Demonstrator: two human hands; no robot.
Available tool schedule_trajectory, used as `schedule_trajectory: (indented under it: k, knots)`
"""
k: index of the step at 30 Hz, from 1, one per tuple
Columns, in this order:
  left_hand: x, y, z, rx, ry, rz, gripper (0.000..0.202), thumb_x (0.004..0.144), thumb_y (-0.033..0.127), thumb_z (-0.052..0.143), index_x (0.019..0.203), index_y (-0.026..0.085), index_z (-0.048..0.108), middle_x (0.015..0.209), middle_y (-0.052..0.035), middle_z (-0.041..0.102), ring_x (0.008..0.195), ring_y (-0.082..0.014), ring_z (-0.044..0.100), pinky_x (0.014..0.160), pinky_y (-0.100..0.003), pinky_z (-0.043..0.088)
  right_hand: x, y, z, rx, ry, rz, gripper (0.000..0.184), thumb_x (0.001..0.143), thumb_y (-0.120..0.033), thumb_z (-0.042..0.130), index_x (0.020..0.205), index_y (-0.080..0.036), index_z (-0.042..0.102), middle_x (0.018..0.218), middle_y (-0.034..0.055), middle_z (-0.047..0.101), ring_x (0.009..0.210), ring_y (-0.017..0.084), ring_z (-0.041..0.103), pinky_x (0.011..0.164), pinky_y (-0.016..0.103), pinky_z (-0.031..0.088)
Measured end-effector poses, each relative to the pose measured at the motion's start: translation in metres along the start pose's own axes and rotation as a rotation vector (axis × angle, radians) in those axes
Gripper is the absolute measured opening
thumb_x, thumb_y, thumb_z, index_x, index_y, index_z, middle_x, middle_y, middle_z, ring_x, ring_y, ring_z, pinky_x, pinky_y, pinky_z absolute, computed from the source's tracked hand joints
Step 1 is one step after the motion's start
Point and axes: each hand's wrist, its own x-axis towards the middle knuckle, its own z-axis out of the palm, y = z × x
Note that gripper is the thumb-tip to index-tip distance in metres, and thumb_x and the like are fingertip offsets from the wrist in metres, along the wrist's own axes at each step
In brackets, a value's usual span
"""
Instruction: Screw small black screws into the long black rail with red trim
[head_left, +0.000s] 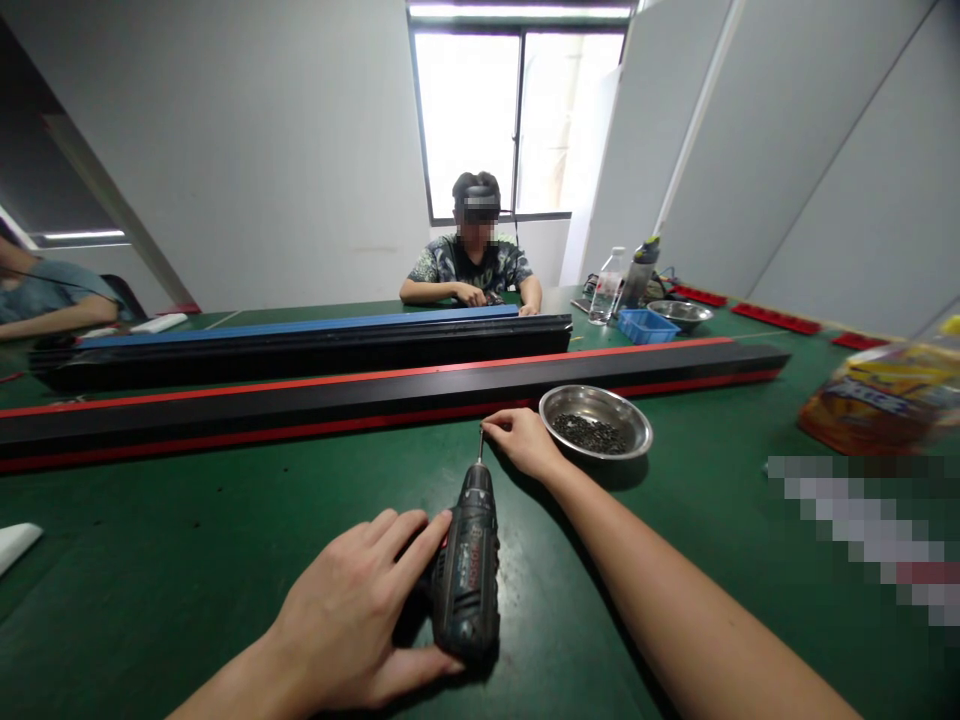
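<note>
A dark cordless drill (469, 575) lies over the green tabletop with its bit pointing away from me. My left hand (356, 590) is closed around the drill from the left, thumb at its rear end. At the tip of the bit (481, 445), the thumb and fingers of my right hand (525, 440) are pinched together. Whatever small piece sits between those fingertips is too tiny to make out. Just right of that hand stands a round steel bowl (641, 430) holding many small dark screws (589, 434).
A long black and red bar (375, 388) spans the table beyond my hands. Behind it lie black and blue bars (315, 345). Opposite sits a person (472, 265). At right are a water bottle (607, 287), a blue basket (647, 326) and a yellow-orange bag (877, 395).
</note>
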Motion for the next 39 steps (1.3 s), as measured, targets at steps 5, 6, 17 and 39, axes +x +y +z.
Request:
schedule_trajectory:
  k: [5, 6, 17, 39]
  knots:
    - [-0.0024, 0.0, 0.0037, -0.023, -0.017, -0.034, 0.095, 0.086, 0.077, 0.067, 0.155, 0.016, 0.043, 0.132, -0.0169, 0.066, 0.102, -0.0327, 0.067, 0.085, -0.047, 0.057, -0.0022, -0.002, -0.0029, 0.005, -0.024, 0.002, 0.02, 0.094, -0.024, 0.068, 0.1, -0.016, 0.086, 0.1, 0.008, 0.084, 0.086, 0.022, 0.078, 0.089, 0.031, 0.057]
    - [-0.0025, -0.0001, 0.0041, -0.027, -0.022, -0.038, 0.095, 0.086, 0.077, 0.067, 0.156, 0.016, 0.043, 0.132, -0.0168, 0.066, 0.103, -0.0326, 0.066, 0.086, -0.047, 0.057, -0.0026, -0.0024, -0.0033, 0.007, -0.027, 0.0, 0.021, 0.094, -0.024, 0.068, 0.1, -0.016, 0.086, 0.1, 0.0081, 0.084, 0.087, 0.022, 0.078, 0.089, 0.031, 0.057]
    - [-0.0028, 0.0003, 0.0043, -0.029, -0.014, -0.049, 0.095, 0.085, 0.077, 0.068, 0.155, 0.019, 0.043, 0.133, -0.0156, 0.066, 0.104, -0.0325, 0.066, 0.089, -0.045, 0.056, -0.004, -0.0053, -0.0039, -0.009, -0.017, 0.007, 0.027, 0.091, -0.02, 0.06, 0.097, -0.015, 0.085, 0.088, 0.0075, 0.082, 0.073, 0.019, 0.074, 0.081, 0.029, 0.057]
    - [-0.0002, 0.0011, 0.0009, -0.035, -0.022, -0.045, 0.096, 0.085, 0.078, 0.067, 0.156, 0.019, 0.043, 0.133, -0.0154, 0.067, 0.103, -0.0323, 0.067, 0.088, -0.046, 0.056, -0.0023, 0.001, -0.0011, 0.095, -0.024, -0.022, 0.029, 0.088, -0.017, 0.062, 0.107, -0.018, 0.084, 0.102, 0.0059, 0.083, 0.084, 0.019, 0.077, 0.083, 0.029, 0.061]
